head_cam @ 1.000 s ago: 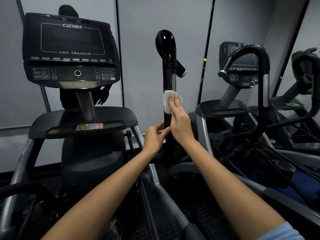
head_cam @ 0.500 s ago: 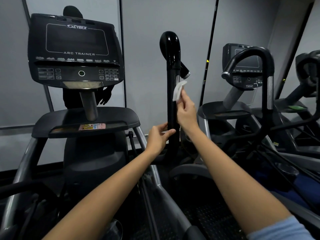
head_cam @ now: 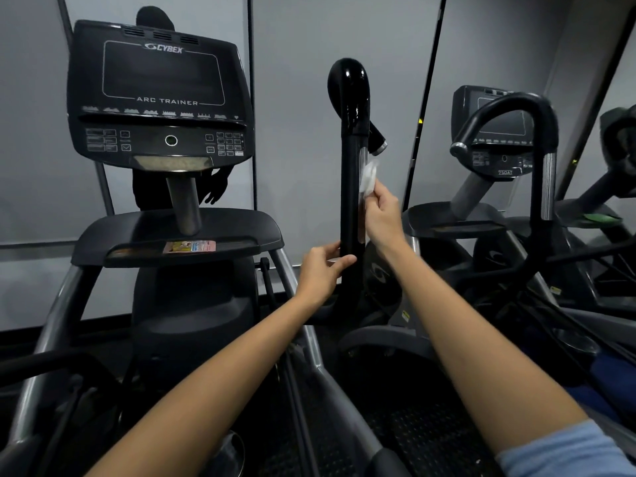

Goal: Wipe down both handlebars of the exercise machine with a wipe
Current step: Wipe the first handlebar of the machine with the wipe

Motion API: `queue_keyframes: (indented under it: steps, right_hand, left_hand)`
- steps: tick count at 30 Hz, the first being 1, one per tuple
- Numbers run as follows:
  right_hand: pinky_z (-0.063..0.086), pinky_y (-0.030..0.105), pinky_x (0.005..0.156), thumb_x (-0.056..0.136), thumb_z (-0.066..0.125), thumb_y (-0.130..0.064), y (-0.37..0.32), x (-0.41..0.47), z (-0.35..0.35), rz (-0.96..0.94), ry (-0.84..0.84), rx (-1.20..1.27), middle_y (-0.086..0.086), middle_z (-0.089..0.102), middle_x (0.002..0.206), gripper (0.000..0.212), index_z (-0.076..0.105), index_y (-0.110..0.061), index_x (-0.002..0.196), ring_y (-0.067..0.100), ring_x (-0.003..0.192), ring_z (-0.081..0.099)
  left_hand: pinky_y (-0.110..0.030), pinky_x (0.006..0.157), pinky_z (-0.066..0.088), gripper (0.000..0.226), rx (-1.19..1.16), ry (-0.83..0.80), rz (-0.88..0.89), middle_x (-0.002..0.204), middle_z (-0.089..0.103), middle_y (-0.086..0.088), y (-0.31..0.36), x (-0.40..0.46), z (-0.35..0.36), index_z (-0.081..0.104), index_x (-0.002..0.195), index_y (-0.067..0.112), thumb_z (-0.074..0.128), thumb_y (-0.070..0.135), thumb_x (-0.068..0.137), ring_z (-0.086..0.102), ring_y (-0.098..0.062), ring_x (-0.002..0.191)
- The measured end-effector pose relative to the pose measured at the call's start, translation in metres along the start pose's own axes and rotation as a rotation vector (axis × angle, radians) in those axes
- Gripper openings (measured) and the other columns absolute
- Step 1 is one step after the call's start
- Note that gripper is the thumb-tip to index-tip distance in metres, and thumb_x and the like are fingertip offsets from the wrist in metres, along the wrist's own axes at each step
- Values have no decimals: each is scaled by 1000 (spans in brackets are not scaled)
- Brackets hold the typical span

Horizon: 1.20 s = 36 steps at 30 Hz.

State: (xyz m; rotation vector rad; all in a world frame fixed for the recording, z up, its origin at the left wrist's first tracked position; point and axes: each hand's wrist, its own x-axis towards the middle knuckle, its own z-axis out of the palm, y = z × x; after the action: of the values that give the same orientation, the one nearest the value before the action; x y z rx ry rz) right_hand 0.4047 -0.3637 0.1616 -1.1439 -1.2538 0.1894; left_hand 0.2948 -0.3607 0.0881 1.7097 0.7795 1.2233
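The glossy black right handlebar [head_cam: 350, 139] of the exercise machine stands upright in the middle of the view, curving over at its top. My right hand [head_cam: 382, 215] pinches a small white wipe [head_cam: 368, 175] and holds it against the right side of the bar's shaft. Lower down, my left hand [head_cam: 321, 270] grips the bar near its base, thumb across the front. The machine's left handlebar is not visible.
The Cybex Arc Trainer console [head_cam: 158, 94] and its black tray [head_cam: 179, 235] stand at left. A second machine with a curved black handlebar [head_cam: 537, 132] and console [head_cam: 495, 129] is close on the right. Grey wall panels lie behind.
My right hand slid the wipe up from the bar's front to its right side, then held at about the same height. My left hand kept its grip near the base.
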Motion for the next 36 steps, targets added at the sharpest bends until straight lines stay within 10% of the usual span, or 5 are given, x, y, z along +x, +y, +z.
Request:
queue_keyframes:
  steps: [4, 14, 17, 20, 36]
  right_hand:
    - [46, 37, 63, 92, 36, -4, 32, -21, -1, 69, -11, -19, 14, 58, 69, 25, 58, -5, 82, 20, 66, 53]
    - [32, 14, 53, 94, 33, 4, 12, -23, 3, -5, 38, -26, -11, 46, 61, 27, 54, -12, 86, -5, 49, 43]
    - [45, 13, 73, 95, 33, 3, 6, -34, 3, -104, 42, -129, 1, 63, 99, 37, 54, -9, 123, -7, 87, 53]
    - [36, 20, 99, 97, 30, 1, -20, -9, 6, -281, 3, -362, 9, 23, 154, 51, 25, -10, 146, 5, 127, 38]
    - [56, 40, 81, 79, 37, 10, -9, -15, 13, -510, -6, -1037, 18, 31, 149, 62, 37, -2, 140, 37, 137, 30]
  left_hand:
    - [-43, 90, 54, 35, 15, 3, 9, 105, 71, -1, -5, 3, -1, 63, 119, 15, 67, 16, 85, 70, -18, 93]
    - [-43, 91, 53, 41, -1, -6, 23, 106, 69, -4, -10, 7, 0, 59, 124, 10, 67, 18, 85, 69, -20, 94]
    - [-43, 89, 55, 36, 0, -9, 35, 105, 70, -5, -11, 7, 0, 61, 121, 12, 66, 18, 85, 70, -18, 92]
    - [-42, 90, 54, 40, 22, -13, 54, 108, 70, -6, -13, 7, -1, 60, 122, 11, 67, 23, 85, 68, -17, 97]
    - [-44, 87, 55, 32, 25, -15, 93, 101, 73, -4, -20, 12, -2, 66, 116, 16, 68, 22, 84, 70, -18, 92]
